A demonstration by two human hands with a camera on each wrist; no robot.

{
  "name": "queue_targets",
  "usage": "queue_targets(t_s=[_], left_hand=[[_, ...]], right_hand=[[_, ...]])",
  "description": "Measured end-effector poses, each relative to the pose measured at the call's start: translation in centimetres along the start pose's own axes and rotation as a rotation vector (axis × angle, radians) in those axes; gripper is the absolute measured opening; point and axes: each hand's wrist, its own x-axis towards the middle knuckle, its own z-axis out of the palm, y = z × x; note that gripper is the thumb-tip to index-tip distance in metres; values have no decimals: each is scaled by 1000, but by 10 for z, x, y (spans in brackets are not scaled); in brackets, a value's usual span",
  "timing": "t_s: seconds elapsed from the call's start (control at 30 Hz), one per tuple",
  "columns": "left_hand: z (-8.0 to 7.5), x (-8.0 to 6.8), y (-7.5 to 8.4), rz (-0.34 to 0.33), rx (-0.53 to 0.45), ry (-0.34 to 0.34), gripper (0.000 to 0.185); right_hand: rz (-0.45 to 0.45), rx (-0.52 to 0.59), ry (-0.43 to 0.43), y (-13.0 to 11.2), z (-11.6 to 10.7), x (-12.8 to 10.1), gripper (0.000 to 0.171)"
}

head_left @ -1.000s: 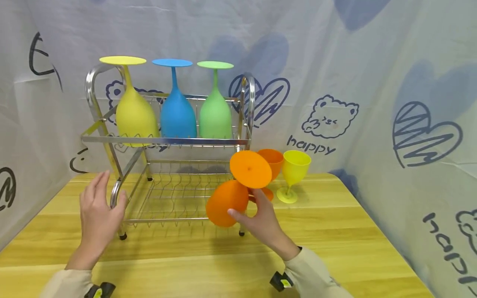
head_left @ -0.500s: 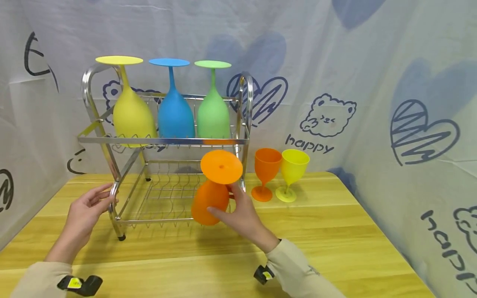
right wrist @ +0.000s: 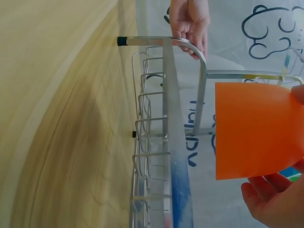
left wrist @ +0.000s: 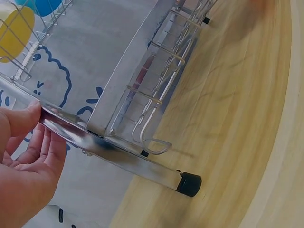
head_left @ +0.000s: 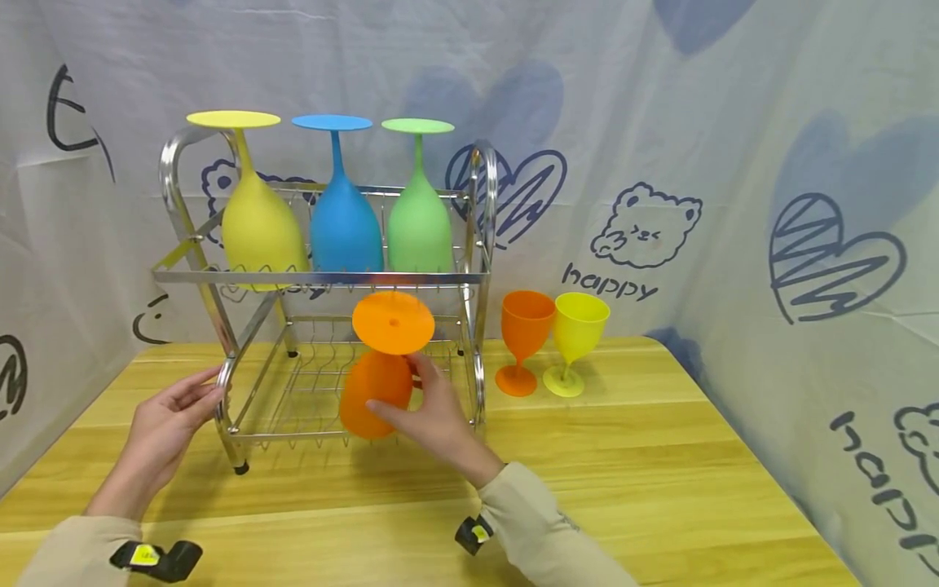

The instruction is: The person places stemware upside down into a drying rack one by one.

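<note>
My right hand (head_left: pixel 433 416) grips an orange goblet (head_left: pixel 374 391) by its bowl, turned foot-up, in front of the lower shelf of a steel two-tier dish rack (head_left: pixel 323 277). The right wrist view shows the orange goblet (right wrist: pixel 256 128) held by my fingers (right wrist: pixel 273 202) beside the rack frame (right wrist: pixel 173 123). My left hand (head_left: pixel 169 416) holds the rack's front left tube. In the left wrist view my thumb lies on one side of that tube (left wrist: pixel 118 156) and my left hand's (left wrist: pixel 23 156) fingers on the other.
A yellow goblet (head_left: pixel 260 224), a blue goblet (head_left: pixel 345 224) and a green goblet (head_left: pixel 418 228) stand upside down on the top shelf. Right of the rack, another orange goblet (head_left: pixel 522 338) and a yellow one (head_left: pixel 575 338) stand upright on the wooden table (head_left: pixel 660 473). Printed cloth surrounds the table.
My right hand carried the orange goblet left and slightly down, from beside the standing goblets to the front of the lower shelf. My left hand settled onto the rack's tube.
</note>
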Motion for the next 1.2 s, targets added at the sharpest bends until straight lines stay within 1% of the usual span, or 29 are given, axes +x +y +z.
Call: queue_targets(t_s=[0.23,0.47,0.73,0.87,1.07,1.2], left_hand=[[1,0,0,5,-8,16,29],[2,0,1,15,-26,14,29],[2,0,0,8,-15,14,30],[1,0,0,10,-6,14,30],[1,1,2,22,32,18,31],[0,-2,0,23,18,9,31]], right_hand=[[50,-23,-38,5,23,19,67],[61,-25,-93,4,51,35,68],[85,-145,-112,4,79,51,67],[105,-154,-127,5,91,57,67],[149,-132,-142,8,102,65,66],[187,-103,-139,14,106,69,64]])
